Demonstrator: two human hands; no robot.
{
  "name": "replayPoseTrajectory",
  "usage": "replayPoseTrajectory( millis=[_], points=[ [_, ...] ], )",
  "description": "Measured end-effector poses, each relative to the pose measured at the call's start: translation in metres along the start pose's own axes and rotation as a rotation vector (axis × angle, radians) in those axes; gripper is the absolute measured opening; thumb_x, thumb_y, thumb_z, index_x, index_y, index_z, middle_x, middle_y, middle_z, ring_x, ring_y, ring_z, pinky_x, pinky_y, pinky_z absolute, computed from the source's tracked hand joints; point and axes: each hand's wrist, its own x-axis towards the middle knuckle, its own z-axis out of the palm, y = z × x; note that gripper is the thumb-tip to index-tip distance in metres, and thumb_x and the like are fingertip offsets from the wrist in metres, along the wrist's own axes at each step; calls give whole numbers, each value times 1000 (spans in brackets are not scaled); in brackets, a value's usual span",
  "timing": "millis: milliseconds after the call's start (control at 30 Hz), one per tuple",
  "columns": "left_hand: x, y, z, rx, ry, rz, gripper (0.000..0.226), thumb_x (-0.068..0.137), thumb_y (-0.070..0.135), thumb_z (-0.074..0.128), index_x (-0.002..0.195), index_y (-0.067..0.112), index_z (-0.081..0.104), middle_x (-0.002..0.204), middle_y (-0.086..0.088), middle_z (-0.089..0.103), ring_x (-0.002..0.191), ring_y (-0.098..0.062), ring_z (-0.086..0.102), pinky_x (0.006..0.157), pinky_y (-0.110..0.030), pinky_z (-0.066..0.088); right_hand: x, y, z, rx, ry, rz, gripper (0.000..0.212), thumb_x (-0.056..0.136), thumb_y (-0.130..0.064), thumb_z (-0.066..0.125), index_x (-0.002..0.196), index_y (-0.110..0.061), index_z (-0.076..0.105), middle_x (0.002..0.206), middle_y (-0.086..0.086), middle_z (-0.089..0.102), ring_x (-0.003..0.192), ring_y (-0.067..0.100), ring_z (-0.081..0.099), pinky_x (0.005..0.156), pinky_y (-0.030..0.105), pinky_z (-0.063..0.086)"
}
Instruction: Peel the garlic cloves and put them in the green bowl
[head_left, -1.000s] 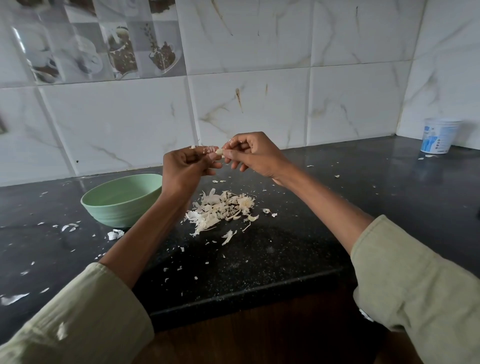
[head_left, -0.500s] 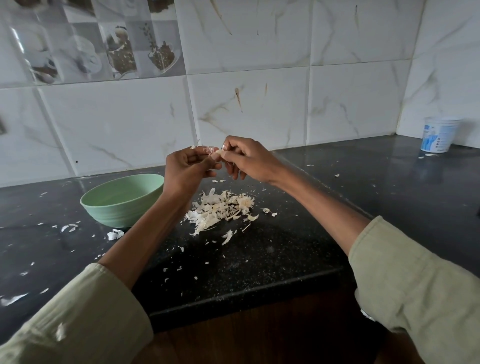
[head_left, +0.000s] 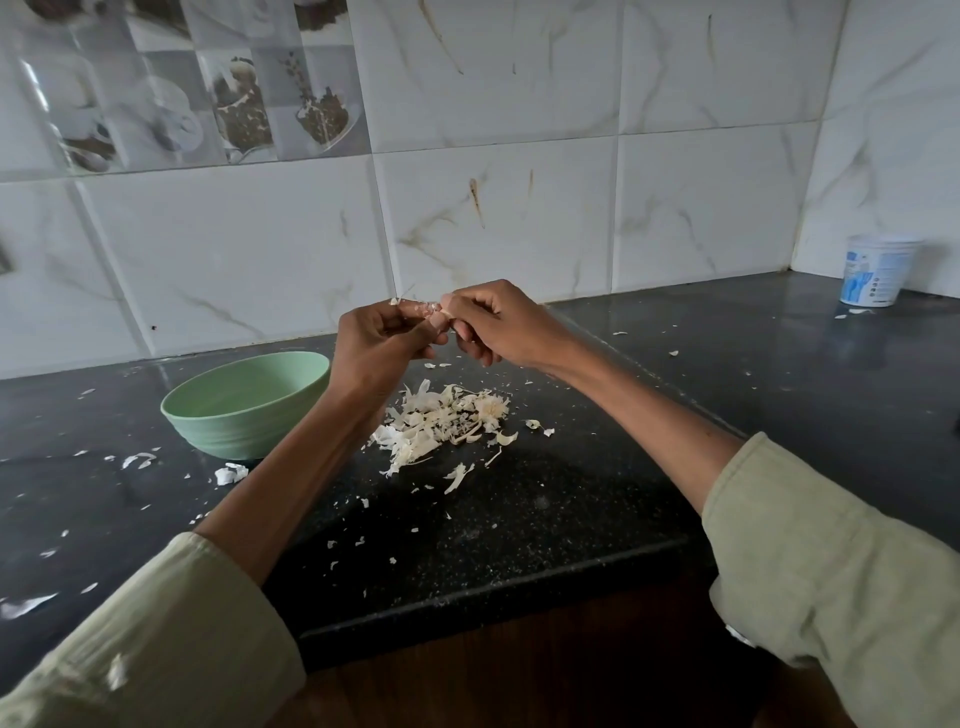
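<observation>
Garlic skins (head_left: 441, 423) piled on black speckled counter (head_left: 545, 519), marble-tiled wall (head_left: 493, 218) behind.

A black speckled counter (head_left: 545, 519) bears a green bowl (head_left: 244, 402) left of centre, a heap of garlic skins (head_left: 441, 421) mid-frame, and a white tub (head_left: 875, 270) at far right.

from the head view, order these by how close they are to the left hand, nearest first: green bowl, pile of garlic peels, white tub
1. pile of garlic peels: just below the left hand, on the counter.
2. green bowl: to the hand's left, slightly farther.
3. white tub: far right, in the corner by the wall.
</observation>
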Motion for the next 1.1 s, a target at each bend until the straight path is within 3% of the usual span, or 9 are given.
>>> replayPoseTrajectory(
  millis=[200, 267, 433, 600, 800, 1100],
  points=[
    [1, -3, 2, 4, 32, -19, 22, 92, 15, 79, 107, -1, 75, 88, -12, 77, 75, -12, 70, 68, -20, 56, 2, 3, -2, 40, -25, 184, 53, 112, -39, 40, 83, -4, 65, 63, 8, 64, 51, 18, 58, 49, 23, 45],
    [1, -2, 1, 5, 51, -22, 21, 96, 13, 76, 110, -2, 74, 90, -11, 77, 78, -11, 72, 67, -19, 56, 5, 7, -5, -60, 25, 144, 52, 111, -39, 43, 86, -1, 68, 67, 8, 67, 52, 16, 62, 48, 21, 45],
    [3, -1, -1, -22, 85, -42, 22, 97, 13, 75, 112, -2, 71, 91, -12, 74, 80, -16, 74, 69, -24, 59, 6, 8, -11, -169, 153, -68, 13, 100, -18, 66, 99, -5, 70, 82, 2, 73, 58, 3, 64, 54, 14, 46],
    [2, 1, 1, -42, 84, -49, 17, 96, 11, 75, 109, 0, 71, 92, -16, 75, 83, -22, 77, 70, -27, 61, 9, 5, -8, -239, 224, -186, 10, 92, -22, 76, 98, -14, 76, 87, -9, 75, 64, 18, 67, 64, 27, 54],
    [2, 0, 0, -61, 90, -56, 21, 96, 11, 76, 112, -3, 73, 89, -11, 80, 88, -22, 79, 72, -26, 61, 10, 5, -9, -270, 214, -211, 14, 87, -21, 83, 95, -11, 78, 82, -6, 76, 65, -1, 68, 64, 16, 52],
    [2, -3, -2, -70, 71, -53, 24, 97, 14, 74, 115, -2, 75, 90, -8, 79, 86, -15, 76, 77, -26, 62, 11, 4, -7, -332, 257, -206, 12, 83, -25, 85, 91, -19, 78, 83, -13, 76, 69, 3, 69, 67, 23, 57]
  ],
)
